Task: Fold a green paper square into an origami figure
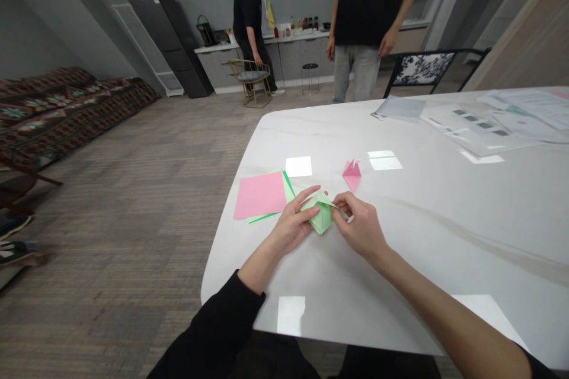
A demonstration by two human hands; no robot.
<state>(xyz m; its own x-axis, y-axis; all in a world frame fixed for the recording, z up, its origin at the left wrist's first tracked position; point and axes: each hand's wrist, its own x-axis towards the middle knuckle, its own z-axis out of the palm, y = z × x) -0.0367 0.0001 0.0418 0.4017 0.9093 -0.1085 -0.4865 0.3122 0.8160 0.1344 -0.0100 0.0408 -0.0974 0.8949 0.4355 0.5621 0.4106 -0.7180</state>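
A partly folded light-green origami paper (322,224) is held between the hands: its left side is gripped by the left hand (292,220), thumb in front, and its right-hand flap is pinched by the right hand (362,226). A flap seems to be being shaped; steady support and a careful crease are probably called for. Square paper sheets (261,195) are stacked beyond the left hand, a pink origami piece (352,174) beyond the right.

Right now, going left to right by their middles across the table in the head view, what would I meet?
Pink paper square → left hand → light green folded paper → right hand → clear plastic sleeve → printed sheets.
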